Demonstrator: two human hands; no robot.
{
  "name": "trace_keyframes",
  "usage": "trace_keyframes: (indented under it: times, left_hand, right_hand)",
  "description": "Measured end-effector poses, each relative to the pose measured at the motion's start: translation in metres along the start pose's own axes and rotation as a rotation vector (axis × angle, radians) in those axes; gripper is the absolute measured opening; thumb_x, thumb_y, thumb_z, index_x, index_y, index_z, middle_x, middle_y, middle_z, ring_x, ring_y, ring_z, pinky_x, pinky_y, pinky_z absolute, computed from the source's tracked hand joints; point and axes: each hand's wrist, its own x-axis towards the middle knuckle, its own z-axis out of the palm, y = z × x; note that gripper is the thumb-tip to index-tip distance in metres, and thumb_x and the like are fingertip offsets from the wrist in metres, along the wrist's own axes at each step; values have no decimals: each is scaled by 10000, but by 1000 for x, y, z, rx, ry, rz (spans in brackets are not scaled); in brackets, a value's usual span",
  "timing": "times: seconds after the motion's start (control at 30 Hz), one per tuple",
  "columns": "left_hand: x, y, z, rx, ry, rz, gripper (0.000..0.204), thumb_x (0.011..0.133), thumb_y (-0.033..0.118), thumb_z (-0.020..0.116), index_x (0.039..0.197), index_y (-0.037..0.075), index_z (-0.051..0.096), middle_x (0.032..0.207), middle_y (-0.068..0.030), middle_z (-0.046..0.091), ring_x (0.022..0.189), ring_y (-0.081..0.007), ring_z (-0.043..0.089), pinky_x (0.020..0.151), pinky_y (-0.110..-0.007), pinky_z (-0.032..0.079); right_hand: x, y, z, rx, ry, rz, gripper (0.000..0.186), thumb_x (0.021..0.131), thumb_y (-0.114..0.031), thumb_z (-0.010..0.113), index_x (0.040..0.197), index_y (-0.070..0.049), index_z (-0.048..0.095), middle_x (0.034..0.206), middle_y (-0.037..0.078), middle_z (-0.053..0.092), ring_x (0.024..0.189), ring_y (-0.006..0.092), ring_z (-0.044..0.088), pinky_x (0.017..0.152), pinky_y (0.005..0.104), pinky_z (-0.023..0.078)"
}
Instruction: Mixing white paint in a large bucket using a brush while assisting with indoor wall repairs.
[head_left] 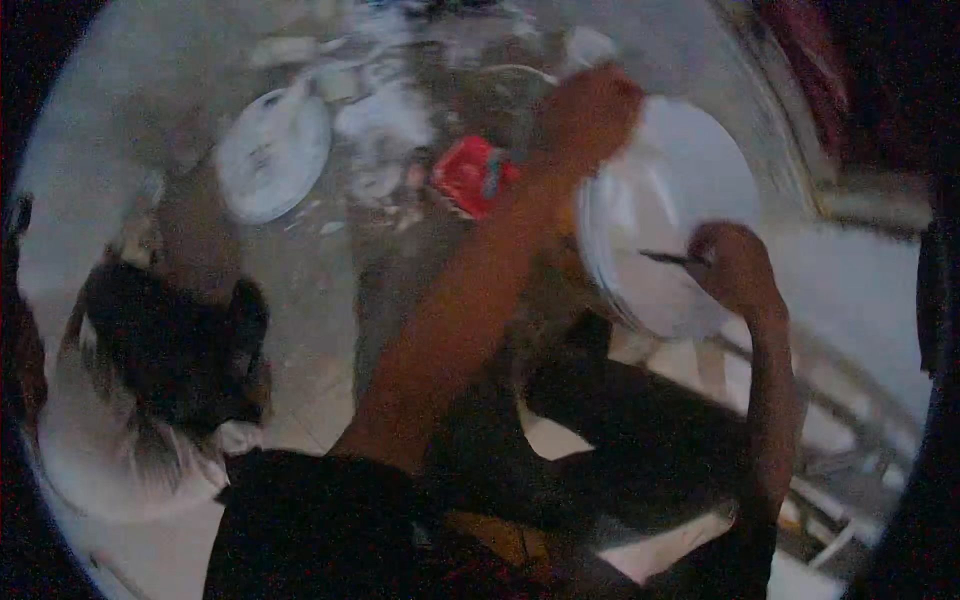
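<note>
A large white round tub [700,170] stands tilted to my right, with ridges along its rim. My left hand [605,100] is closed at the far left part of that rim, though motion blurs its fingers. My right hand [738,262] is closed around a thin dark tool [668,258], perhaps a knife, which points left across the tub's face. The blur hides the tool's exact kind. Left of my left forearm lies a red packet [474,178] on the floor.
A white round lid or plate [272,150] lies far left, beside scattered white scraps [385,125]. At the left, a dark-clothed shape [175,335], apparently another person, is close by. Rails and a pale ledge [840,390] run along the right.
</note>
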Motion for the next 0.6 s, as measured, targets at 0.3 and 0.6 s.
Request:
trace_keyframes:
  times: [0.3, 0.6]
  left_hand:
    - [6, -9, -24, -60, 72, 201, 325, 811, 322, 548, 904, 22, 631, 865, -186, 638, 816, -339, 623, 734, -413, 484]
    - [13, -12, -10, -85, 35, 160, 304, 817, 301, 555, 912, 19, 616, 875, -166, 648, 818, -329, 629, 743, -394, 480]
  right_hand:
    - [3, -16, -8, -14, 80, 35, 141, 632, -145, 614, 727, -50, 571, 746, 153, 603, 726, 343, 590, 677, 438, 464]
    - [8, -33, 3, -32, 227, -18, 313, 673, -283, 661, 838, -30, 579, 803, 176, 601, 746, 346, 599, 669, 469, 476]
